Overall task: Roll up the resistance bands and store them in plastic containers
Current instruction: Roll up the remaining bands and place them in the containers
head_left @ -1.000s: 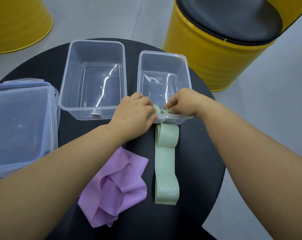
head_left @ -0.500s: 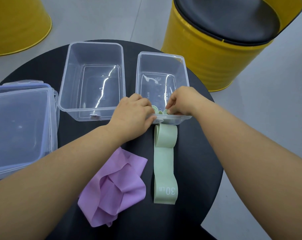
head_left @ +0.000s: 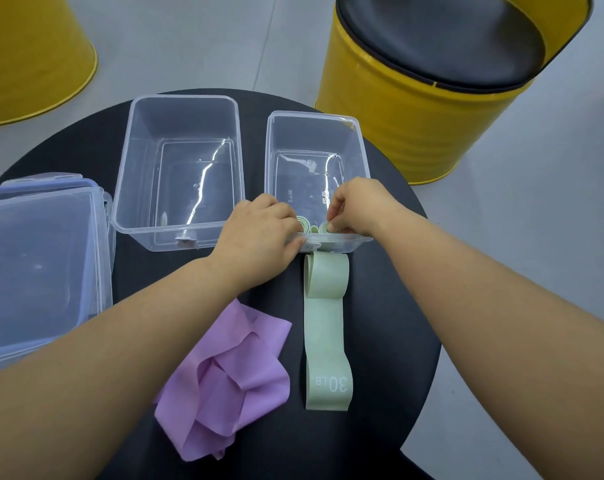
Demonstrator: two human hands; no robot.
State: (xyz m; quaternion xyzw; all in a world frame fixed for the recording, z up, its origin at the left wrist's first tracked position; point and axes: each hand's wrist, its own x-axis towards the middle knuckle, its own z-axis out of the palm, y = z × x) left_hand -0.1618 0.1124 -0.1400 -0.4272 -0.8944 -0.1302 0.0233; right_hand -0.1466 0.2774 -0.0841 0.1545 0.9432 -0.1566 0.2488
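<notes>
Two hands (head_left: 259, 237) (head_left: 357, 206) pressing coiled green rubber rolls (head_left: 311, 226) inside clear plastic container (head_left: 314, 133).

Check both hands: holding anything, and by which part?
Both hands, left and right, pinch rolled green bands by their top edges, inside the smaller container.

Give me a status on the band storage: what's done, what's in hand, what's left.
Done: rolled green bands sit at the near end of the smaller container. In hand: the left hand and right hand are pressing those rolls in place. Left: the flat green 30 LB band and the crumpled purple band lie unrolled on the table; the larger container holds no bands.
</notes>
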